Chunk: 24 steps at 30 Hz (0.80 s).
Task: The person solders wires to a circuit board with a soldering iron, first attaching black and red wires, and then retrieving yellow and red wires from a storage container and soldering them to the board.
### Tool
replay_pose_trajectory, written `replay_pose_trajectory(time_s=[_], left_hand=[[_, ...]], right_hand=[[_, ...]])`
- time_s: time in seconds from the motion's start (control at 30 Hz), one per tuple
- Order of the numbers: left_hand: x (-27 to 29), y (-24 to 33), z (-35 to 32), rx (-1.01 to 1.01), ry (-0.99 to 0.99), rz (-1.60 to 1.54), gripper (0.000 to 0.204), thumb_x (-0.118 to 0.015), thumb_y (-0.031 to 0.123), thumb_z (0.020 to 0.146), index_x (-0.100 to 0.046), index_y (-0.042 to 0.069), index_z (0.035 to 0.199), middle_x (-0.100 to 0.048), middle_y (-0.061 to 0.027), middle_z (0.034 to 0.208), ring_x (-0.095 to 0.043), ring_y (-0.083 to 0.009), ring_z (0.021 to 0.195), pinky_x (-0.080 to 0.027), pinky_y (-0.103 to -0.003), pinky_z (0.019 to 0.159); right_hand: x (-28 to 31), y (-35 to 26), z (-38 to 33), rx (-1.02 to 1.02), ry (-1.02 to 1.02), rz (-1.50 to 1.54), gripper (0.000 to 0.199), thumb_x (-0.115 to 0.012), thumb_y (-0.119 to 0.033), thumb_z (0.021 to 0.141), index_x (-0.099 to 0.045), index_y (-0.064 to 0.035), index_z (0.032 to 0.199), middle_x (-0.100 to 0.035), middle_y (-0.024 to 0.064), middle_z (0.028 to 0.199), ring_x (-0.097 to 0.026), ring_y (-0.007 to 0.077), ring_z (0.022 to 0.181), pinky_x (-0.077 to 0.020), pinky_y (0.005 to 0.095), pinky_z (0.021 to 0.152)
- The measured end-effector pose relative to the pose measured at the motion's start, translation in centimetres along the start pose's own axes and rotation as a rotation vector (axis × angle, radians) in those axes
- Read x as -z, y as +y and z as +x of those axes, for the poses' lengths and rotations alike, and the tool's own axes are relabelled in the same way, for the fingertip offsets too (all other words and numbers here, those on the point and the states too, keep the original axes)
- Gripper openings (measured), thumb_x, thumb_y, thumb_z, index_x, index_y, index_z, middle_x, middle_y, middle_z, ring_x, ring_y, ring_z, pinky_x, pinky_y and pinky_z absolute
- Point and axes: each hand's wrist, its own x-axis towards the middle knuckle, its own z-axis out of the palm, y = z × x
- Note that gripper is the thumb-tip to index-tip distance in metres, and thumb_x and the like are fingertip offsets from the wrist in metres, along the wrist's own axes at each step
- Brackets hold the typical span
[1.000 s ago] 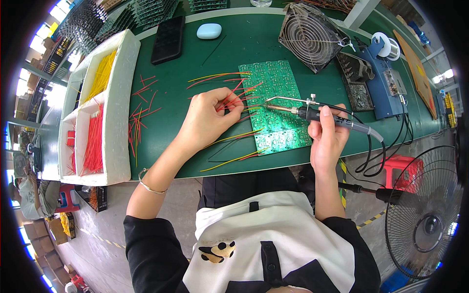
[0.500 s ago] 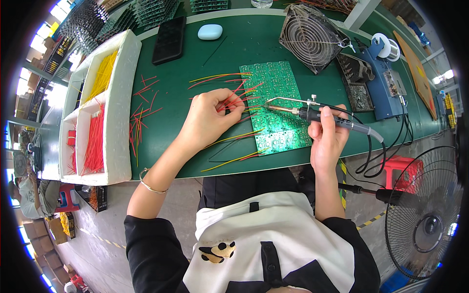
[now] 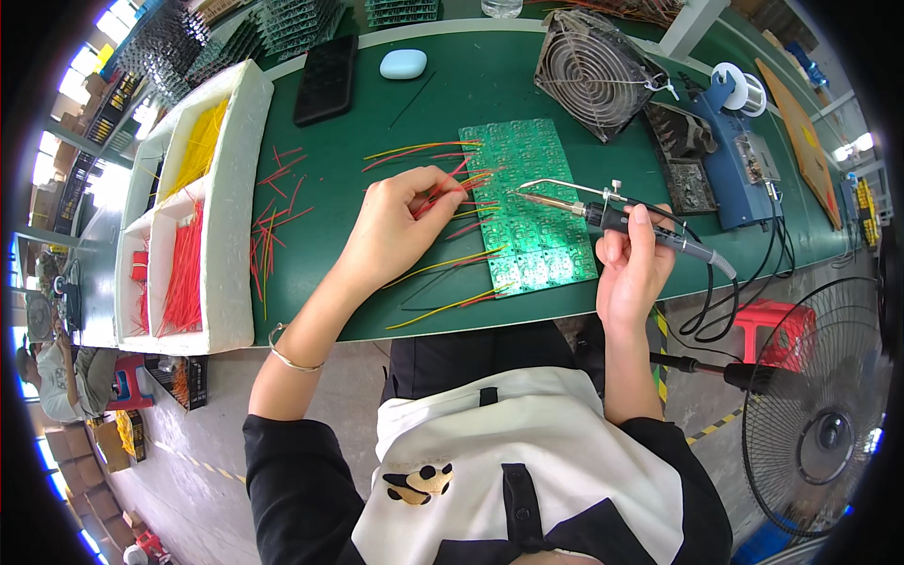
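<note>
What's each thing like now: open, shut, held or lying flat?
Left hand: pinching red wires
Right hand: holding the soldering iron
Soldering iron: held, tip over the circuit boards; touching or not, unclear
Circuit boards: lying flat
Foam box: open on top
Pale blue case: looks shut
Black phone: lying flat
Square fan: spinning unclear
Standing fan: spinning unclear

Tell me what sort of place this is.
Likely an electronics assembly workshop: a soldering iron in the right hand, a green circuit-board panel, and a white tray of red and yellow wires.
</note>
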Motion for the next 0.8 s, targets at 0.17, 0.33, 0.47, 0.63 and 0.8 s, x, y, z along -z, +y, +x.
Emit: replay_pose_trajectory(time_s=[0.17,0.33,0.47,0.63,0.8], left_hand=[[1.3,1.0,-0.3,-0.253,0.174,0.106,0.011,-0.056,0.002,0.083,-0.064,-0.003,0.089,-0.060,-0.0047,0.077,-0.054,-0.0092,0.065,-0.043,-0.020,0.061],[1.2,2.6,-2.9,-0.162,0.285,0.089,0.009,-0.059,0.002,0.080,-0.065,-0.001,0.086,-0.059,-0.0043,0.071,-0.051,-0.0058,0.061,-0.037,-0.019,0.052],[-0.6,2.3,-4.3,0.039,0.201,-0.268,0.008,-0.060,-0.001,0.080,-0.063,-0.002,0.088,-0.063,-0.0056,0.073,-0.056,-0.0041,0.066,-0.041,-0.015,0.056],[-1.4,1.2,-4.6,0.051,0.226,-0.180,0.007,-0.062,0.000,0.077,-0.062,-0.001,0.084,-0.061,-0.0017,0.076,-0.046,-0.0021,0.059,-0.035,-0.015,0.051],[-1.9,1.3,-4.9,0.035,0.242,-0.032,0.008,-0.064,0.002,0.072,-0.064,0.002,0.080,-0.058,0.0017,0.070,-0.024,-0.0026,0.048,-0.022,-0.019,0.044]], right_hand=[[0.1,-0.2,-0.1,0.054,0.051,0.045,0.013,-0.054,-0.014,0.088,-0.047,-0.0055,0.082,-0.043,-0.0016,0.064,-0.038,0.0040,0.048,-0.0286,0.0191,0.043],[1.1,-0.7,-0.9,0.074,0.027,-0.032,0.015,-0.047,-0.019,0.091,-0.043,-0.0077,0.083,-0.035,-0.0028,0.055,-0.032,0.0038,0.047,-0.0231,0.0211,0.045],[1.1,-1.1,-1.3,0.027,-0.012,0.001,0.014,-0.048,-0.018,0.091,-0.043,-0.0077,0.082,-0.035,-0.0028,0.055,-0.032,0.0041,0.046,-0.0234,0.0214,0.045],[1.7,-0.9,-1.4,0.003,-0.057,0.025,0.013,-0.049,-0.017,0.090,-0.043,-0.0067,0.083,-0.036,-0.0025,0.056,-0.032,0.0042,0.046,-0.0243,0.0219,0.045],[1.7,-1.2,-2.0,-0.041,-0.028,-0.003,0.013,-0.050,-0.016,0.089,-0.044,-0.0050,0.085,-0.039,-0.0016,0.062,-0.033,0.0045,0.047,-0.0252,0.0222,0.046]])
